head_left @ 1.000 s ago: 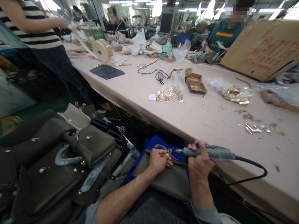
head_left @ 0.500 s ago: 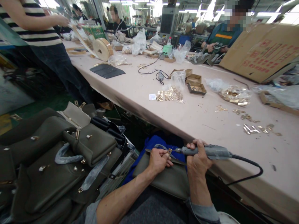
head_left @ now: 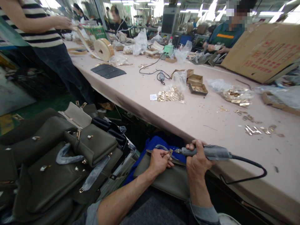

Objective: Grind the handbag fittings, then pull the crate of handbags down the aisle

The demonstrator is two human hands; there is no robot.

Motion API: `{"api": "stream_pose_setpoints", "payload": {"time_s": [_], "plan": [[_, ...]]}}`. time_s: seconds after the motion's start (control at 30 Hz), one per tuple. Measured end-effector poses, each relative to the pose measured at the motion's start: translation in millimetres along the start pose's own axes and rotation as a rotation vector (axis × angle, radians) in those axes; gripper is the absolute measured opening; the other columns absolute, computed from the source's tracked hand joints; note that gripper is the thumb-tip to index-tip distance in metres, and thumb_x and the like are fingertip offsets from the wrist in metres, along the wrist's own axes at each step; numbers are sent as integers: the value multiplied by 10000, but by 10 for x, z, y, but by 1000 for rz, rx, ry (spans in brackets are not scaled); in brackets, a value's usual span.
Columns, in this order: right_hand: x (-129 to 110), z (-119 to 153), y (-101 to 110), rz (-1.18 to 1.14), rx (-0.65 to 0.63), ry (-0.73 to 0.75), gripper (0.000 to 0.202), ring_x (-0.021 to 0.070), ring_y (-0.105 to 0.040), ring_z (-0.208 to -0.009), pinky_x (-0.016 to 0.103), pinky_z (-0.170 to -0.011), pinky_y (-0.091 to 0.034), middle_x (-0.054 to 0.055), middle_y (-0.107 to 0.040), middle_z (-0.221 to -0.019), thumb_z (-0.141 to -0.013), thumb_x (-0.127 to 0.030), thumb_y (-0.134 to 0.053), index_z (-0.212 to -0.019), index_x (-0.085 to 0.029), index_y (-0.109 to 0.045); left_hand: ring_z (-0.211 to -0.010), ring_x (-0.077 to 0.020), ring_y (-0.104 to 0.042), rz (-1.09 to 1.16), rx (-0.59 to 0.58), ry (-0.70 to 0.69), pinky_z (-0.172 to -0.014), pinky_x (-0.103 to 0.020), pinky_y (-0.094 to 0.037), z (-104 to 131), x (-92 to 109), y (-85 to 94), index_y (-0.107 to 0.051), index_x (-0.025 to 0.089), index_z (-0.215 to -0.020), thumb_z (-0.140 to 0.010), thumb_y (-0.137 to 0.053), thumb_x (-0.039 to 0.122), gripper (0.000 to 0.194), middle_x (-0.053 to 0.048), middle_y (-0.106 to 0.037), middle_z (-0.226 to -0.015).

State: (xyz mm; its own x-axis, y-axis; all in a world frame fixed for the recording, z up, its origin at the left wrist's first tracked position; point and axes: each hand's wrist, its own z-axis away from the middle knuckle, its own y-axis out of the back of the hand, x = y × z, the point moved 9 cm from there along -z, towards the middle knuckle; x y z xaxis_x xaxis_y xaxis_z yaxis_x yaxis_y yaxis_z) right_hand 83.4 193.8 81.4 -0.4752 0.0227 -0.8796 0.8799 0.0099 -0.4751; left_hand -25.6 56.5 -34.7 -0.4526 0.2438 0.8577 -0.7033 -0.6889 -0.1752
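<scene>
Between the fingertips of my left hand (head_left: pixel 160 161) is a small gold metal clasp plate (head_left: pixel 171 152), held at the top of an olive-green handbag (head_left: pixel 172 181) on my lap. My right hand (head_left: pixel 198 159) is wrapped round a grey electric screwdriver (head_left: pixel 217 152), lying nearly level and pointing left. Its tip meets the gold plate or sits very close to it; which one I cannot tell. A black cable trails from the tool's right end. The bag's handle, in clear wrap, arches behind my left fingers.
Several olive handbags (head_left: pixel 56 165) are piled at my left. On the pink-covered table (head_left: pixel 145 109) lie gold fittings (head_left: pixel 172 94), a small open box (head_left: pixel 198 89), a tape roll (head_left: pixel 103 50) and a large carton (head_left: pixel 262 51). A person in stripes (head_left: pixel 44 28) stands at the far left.
My right hand and the screwdriver have shifted very slightly left, toward the gold plate. My left hand stays almost still. The co-worker behind the carton now has something pale in the hands.
</scene>
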Motion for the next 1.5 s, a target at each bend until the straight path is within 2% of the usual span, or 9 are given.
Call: {"api": "stream_pose_setpoints", "payload": {"time_s": [0.17, 0.3, 0.4, 0.6, 0.83, 1.0, 1.13, 1.5], "plan": [[-71, 72, -97, 37, -44, 71, 207, 100, -518, -547, 275, -543, -521, -1, -596, -739, -846, -255, -780, -815, -154, -602, -540, -205, -714, -3, 8, -2, -444, -205, -548, 7, 18, 8, -698, 58, -783, -861, -640, 189, 164, -113, -705, -688], [-83, 118, -150, 104, -66, 77, 244, 98, -528, -545, 267, -542, -521, -1, -598, -743, -842, -300, -791, -819, -153, -597, -536, -208, -713, -11, 4, -16, -437, -203, -543, -2, 9, 5, -700, 55, -783, -856, -598, 152, 158, -112, -703, -672], [-88, 136, -188, 157, -99, 80, 299, 99, -536, -536, 264, -533, -523, -7, -592, -736, -828, -351, -807, -827, -158, -579, -532, -210, -712, -8, -1, -22, -434, -206, -542, -5, -5, 6, -702, 58, -782, -855, -614, 183, 169, -111, -700, -668], [-86, 170, -331, 204, -254, 110, 318, 109, -512, -472, 263, -493, -488, -37, -518, -579, -840, -397, -798, -777, -160, -595, -526, -200, -702, -18, -27, -43, -434, -197, -526, 11, 8, 7, -692, 72, -744, -836, -678, 286, 233, -98, -679, -631], [-114, 209, -460, 221, -372, 100, 272, 112, -500, -451, 256, -472, -460, -27, -537, -562, -848, -347, -800, -765, -154, -625, -515, -188, -693, 16, -47, -51, -434, -199, -524, 27, 37, 1, -699, 67, -777, -799, -661, 292, 229, -111, -694, -682], [-117, 195, -462, 226, -376, 105, 264, 106, -492, -452, 247, -474, -457, -26, -543, -559, -864, -344, -788, -773, -153, -630, -495, -184, -681, 2, -52, -45, -451, -211, -535, 27, 58, 3, -693, 68, -761, -785, -676, 323, 257, -104, -681, -643], [-87, 176, -406, 259, -370, 78, 268, 115, -509, -456, 247, -471, -465, -31, -533, -551, -886, -349, -763, -771, -158, -614, -512, -202, -689, -47, -59, -48, -456, -222, -536, 36, 72, 3, -706, 74, -764, -779, -726, 424, 352, -106, -682, -633], [102, 113, -338, 163, -481, 6, 213, 104, -496, -467, 226, -453, -425, -40, -527, -592, -910, -328, -732, -840, -173, -604, -490, -179, -641, -143, -131, -100, -458, -218, -484, -26, 73, -6, -737, 86, -743, -745, -755, 616, 531, -119, -684, -608]]}}
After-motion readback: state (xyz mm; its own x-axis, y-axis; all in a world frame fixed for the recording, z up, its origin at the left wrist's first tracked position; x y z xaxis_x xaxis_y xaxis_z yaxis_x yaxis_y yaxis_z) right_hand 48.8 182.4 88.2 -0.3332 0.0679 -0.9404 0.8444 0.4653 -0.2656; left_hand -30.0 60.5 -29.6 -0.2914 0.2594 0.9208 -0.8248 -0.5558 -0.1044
